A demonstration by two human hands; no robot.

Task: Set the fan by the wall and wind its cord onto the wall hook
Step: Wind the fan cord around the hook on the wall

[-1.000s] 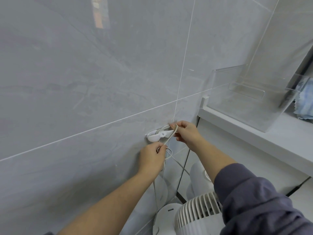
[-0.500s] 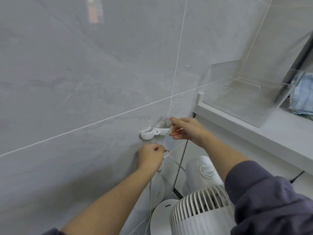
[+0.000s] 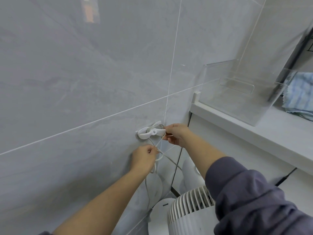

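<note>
**A:** What are the fingers doing?

**B:** The right hand [image 3: 176, 134] pinches the cord [image 3: 169, 159] between thumb and fingertips, right at the near end of the hook [image 3: 150, 132]. The left hand [image 3: 144, 158], just below it, is curled tight round a loose loop of the same cord.

**A:** So how far on is the job?

**B:** The fan [image 3: 186, 214] stands low beneath both hands, close against the wall [image 3: 84, 99], so I'd call that part done. The winding is under way. Some cord lies over the hook's arms, and a strand crosses from the right fingers down to the left fist. I can't count the turns.

**A:** What's left?

**B:** A fair length, I judge. One strand runs from the left fist down toward the fan, and another hangs slack along the wall. That slack has to go on the hook.

**A:** And the cord itself?

**B:** Thin, white and limp, bending easily into small loops. The hook is a white two-armed cleat fixed to the grey tile.

**A:** Beyond the hands?

**B:** To their right, a white shelf [image 3: 254, 133] with a clear box [image 3: 237, 99] and a blue cloth [image 3: 298, 99].
</note>
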